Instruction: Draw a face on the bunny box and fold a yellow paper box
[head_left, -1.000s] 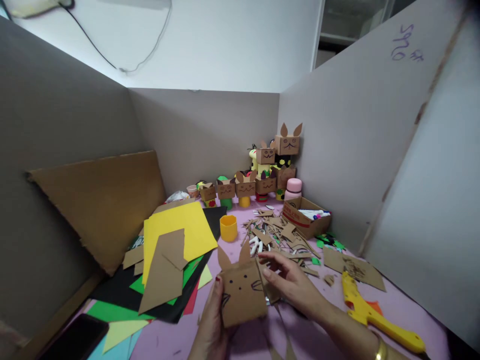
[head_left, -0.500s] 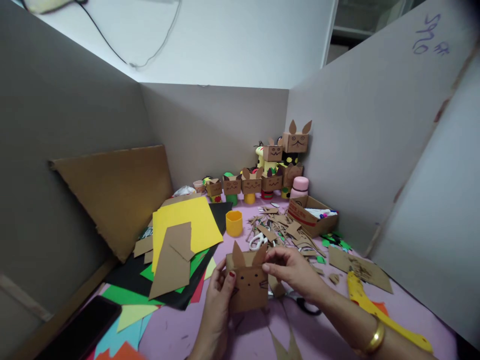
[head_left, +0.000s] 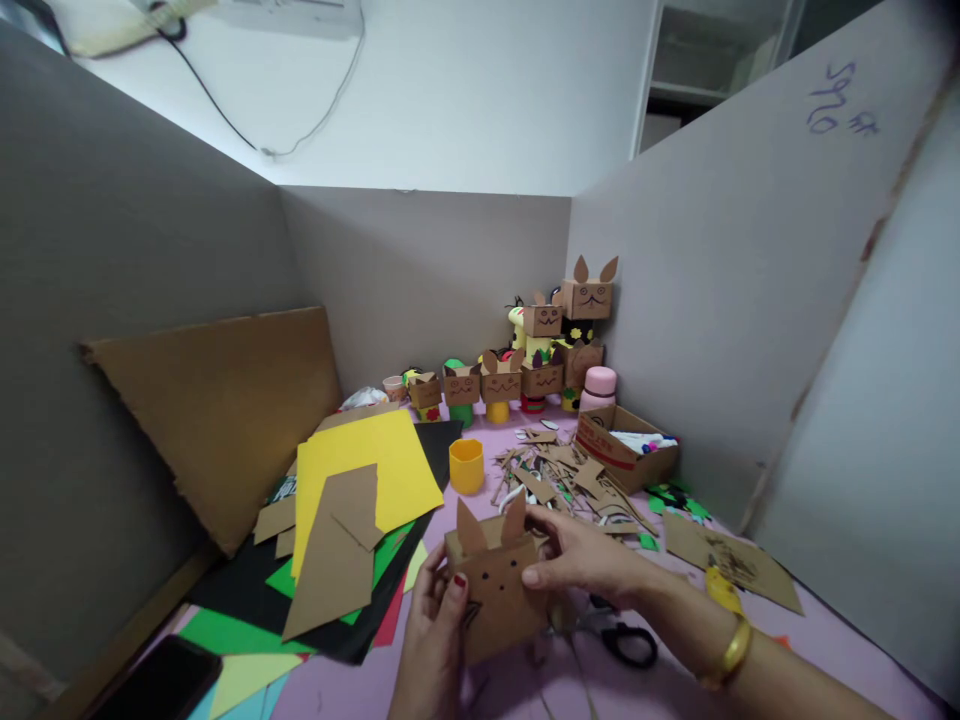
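Observation:
I hold a small brown cardboard box [head_left: 499, 590] with two pointed ears and a drawn face, just above the pink table [head_left: 360, 690]. My left hand [head_left: 431, 640] grips its left side from below, thumb on the front face. My right hand [head_left: 585, 560] pinches its upper right edge with the thumb on the front. A gold bangle [head_left: 729, 650] sits on my right wrist.
Coloured paper sheets and cardboard pieces [head_left: 352, 510] lie to the left, a yellow cup [head_left: 466, 465] behind the box, cardboard scraps [head_left: 570, 475] and black-handled scissors [head_left: 626, 640] to the right. Finished box figures [head_left: 525, 355] line the back corner beside an open carton [head_left: 626, 448]. A phone [head_left: 161, 680] lies near left.
The box has tilted and turned slightly in my hands; my right hand has shifted from its top edge to its right side. The view has dipped a little.

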